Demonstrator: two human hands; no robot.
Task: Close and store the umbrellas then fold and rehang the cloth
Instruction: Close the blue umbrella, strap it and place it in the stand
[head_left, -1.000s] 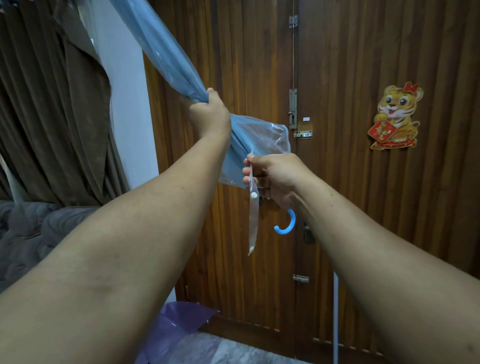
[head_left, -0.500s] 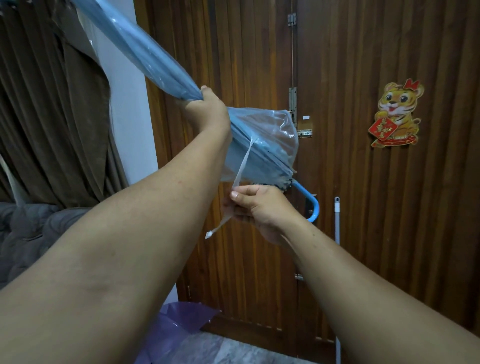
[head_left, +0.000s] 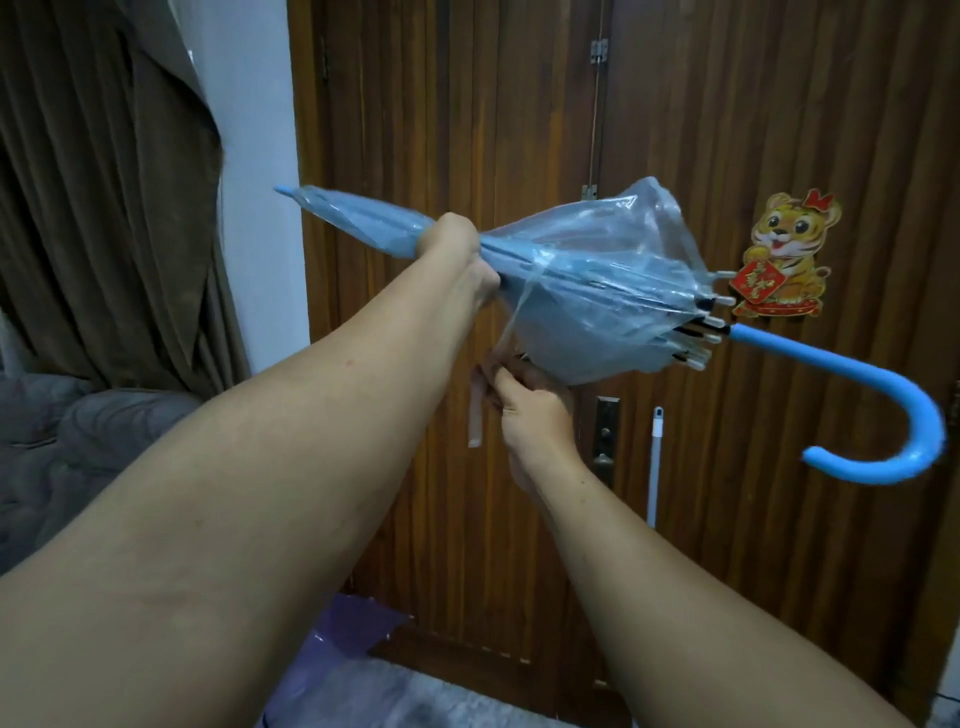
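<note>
A translucent blue umbrella (head_left: 597, 291) is folded and lies almost level in the air in front of the wooden door. Its tip points left and its curved blue handle (head_left: 883, 431) hangs at the right. My left hand (head_left: 457, 254) grips the gathered canopy near the middle. Below it my right hand (head_left: 530, 410) pinches the clear closing strap (head_left: 506, 338), whose loose end dangles beside the fingers. The canopy is still puffed out near the rib ends.
A brown wooden door (head_left: 675, 130) with a tiger sticker (head_left: 779, 254) fills the background. A white pole (head_left: 653, 467) leans against it. Brown curtains (head_left: 104, 182) hang at the left above grey bedding (head_left: 78, 441). A purple umbrella (head_left: 337, 644) lies on the floor.
The umbrella has swung from steeply tilted to nearly level, bringing its handle out to the right. My right hand dropped below the canopy and drew the strap down.
</note>
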